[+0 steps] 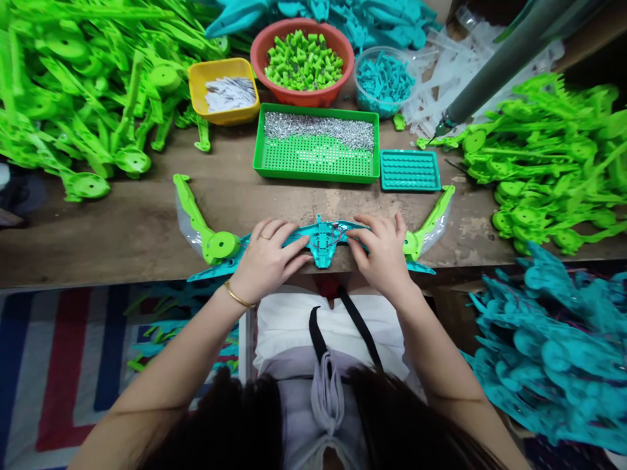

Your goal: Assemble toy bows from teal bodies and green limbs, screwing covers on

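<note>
A teal plastic piece (322, 245) with thin wires at its middle lies along the table's front edge. Green arms with clear film, one at the left (221, 247) and one at the right (412, 246), are joined to its ends. My left hand (272, 253) rests over the teal piece left of its centre, fingers bent around it, thumb near the middle part. My right hand (380, 249) holds it right of centre, thumb and index finger close to the wires, the other fingers raised.
Behind stand a green tray of screws (316, 171), a ridged teal tray (410, 171), a yellow bowl (198, 88), a red bowl (302, 96) and a clear tub (368, 103). Green parts (88, 85) heap at both sides, teal parts (553, 346) at lower right. A dark screwdriver (490, 72) hangs at upper right.
</note>
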Demonstrator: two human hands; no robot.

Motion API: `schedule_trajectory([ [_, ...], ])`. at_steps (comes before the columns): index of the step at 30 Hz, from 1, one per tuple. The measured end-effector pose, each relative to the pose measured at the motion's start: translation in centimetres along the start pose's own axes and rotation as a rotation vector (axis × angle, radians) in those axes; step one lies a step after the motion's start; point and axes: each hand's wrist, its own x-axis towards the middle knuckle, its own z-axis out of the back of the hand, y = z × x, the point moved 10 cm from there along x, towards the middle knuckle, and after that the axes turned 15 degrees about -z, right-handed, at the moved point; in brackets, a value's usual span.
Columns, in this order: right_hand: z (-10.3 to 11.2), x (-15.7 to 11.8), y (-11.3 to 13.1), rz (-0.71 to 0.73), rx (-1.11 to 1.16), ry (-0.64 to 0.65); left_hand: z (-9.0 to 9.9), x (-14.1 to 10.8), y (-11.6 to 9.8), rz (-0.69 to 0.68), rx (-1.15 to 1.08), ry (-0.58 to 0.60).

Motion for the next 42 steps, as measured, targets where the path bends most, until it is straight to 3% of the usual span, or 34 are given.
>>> schedule_trajectory([
  [7, -1.6, 0.1, 1.6, 0.152, -0.114, 0.125, -0.7, -0.2, 0.3, 0.041, -0.037, 0.028],
  [11, -1.7, 0.0, 1.6, 0.159, -0.121, 0.129, -0.8, -0.2, 0.4, 0.051, -0.077, 0.026],
  [14, -0.1, -0.1, -0.1, 0.086, -0.043, 0.068, -0.6, -0.3, 0.5, 0.058, -0.114, -0.008],
  [18, 2.9, -1.2, -4.1, -0.096, -0.013, -0.069, 0.3, -0.6, 1.0, 0.071, -0.129, -0.088],
  [23, 2.6, -3.0, -7.2, -0.167, -0.17, -0.058, 0.8, -0.4, 0.9, 0.048, -0.116, -0.109],
  [28, 2.5, -2.7, -7.8, -0.15, -0.198, -0.079, 3.0, -0.2, -0.6, 0.082, -0.108, -0.215],
  [32, 3.3, -4.2, -4.9, -0.036, -0.057, -0.083, 4.3, -1.3, -3.8, 0.122, -0.228, -0.382],
  [33, 2.4, -5.1, -3.5, 0.03, 0.012, 0.007, 4.1, -1.9, -4.7, 0.115, -0.269, -0.409],
  [35, -1.7, -7.6, -0.6, 0.141, 0.098, 0.349, 2.9, -3.7, -6.4, 0.081, -0.323, -0.426],
  [38, -10.3, -11.4, -0.6, 0.021, -0.039, 0.882, 0.0, -8.4, -7.2, 0.082, -0.296, -0.406],
  [40, -14.7, -11.7, -2.1, -0.124, -0.166, 1.024, -3.6, -13.6, -4.4, 0.415, -0.321, -0.305],
  [42, -18.3, -10.9, -3.0, -0.204, -0.242, 1.101, -8.4, -21.4, -2.2, 0.964, -0.387, -0.053],
])
